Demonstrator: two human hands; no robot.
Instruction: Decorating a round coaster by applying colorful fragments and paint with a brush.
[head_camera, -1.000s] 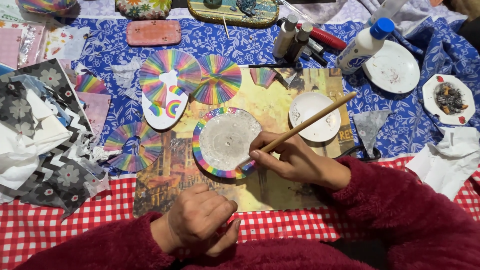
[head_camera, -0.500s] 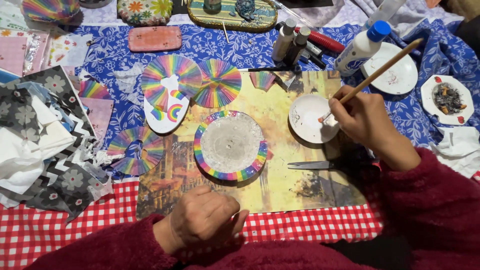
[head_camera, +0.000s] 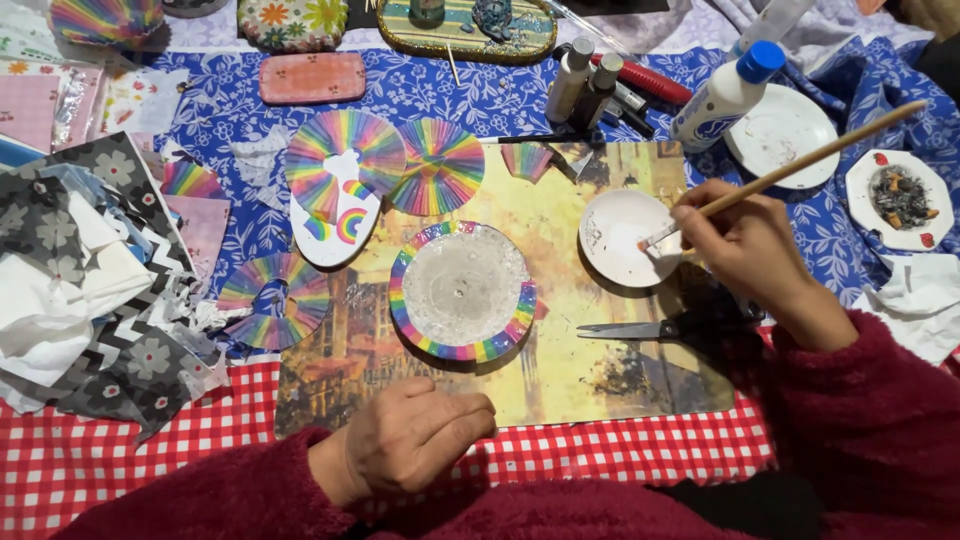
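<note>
My right hand (head_camera: 745, 245) grips a wooden-handled paintbrush (head_camera: 800, 162), its tip dipped into a small white dish (head_camera: 615, 235) with white glue or paint. A round clear disc with a rainbow-striped paper rim (head_camera: 462, 290) lies on a yellowish picture sheet (head_camera: 590, 370) in the middle. My left hand (head_camera: 415, 435) rests loosely curled on the sheet's near edge, holding nothing visible. Black scissors (head_camera: 660, 325) lie just below my right hand.
Rainbow paper fans (head_camera: 385, 165) and a rainbow rosette (head_camera: 273, 300) lie left of the disc. A glue bottle with a blue cap (head_camera: 725, 95), small bottles (head_camera: 585, 80), a white plate (head_camera: 780, 135) and a dish of scraps (head_camera: 898, 198) stand behind. Patterned papers (head_camera: 90, 270) pile up at left.
My right hand moved the brush from the rainbow-rimmed disc over to the small white dish and lowered its tip into it. The left hand stayed put.
</note>
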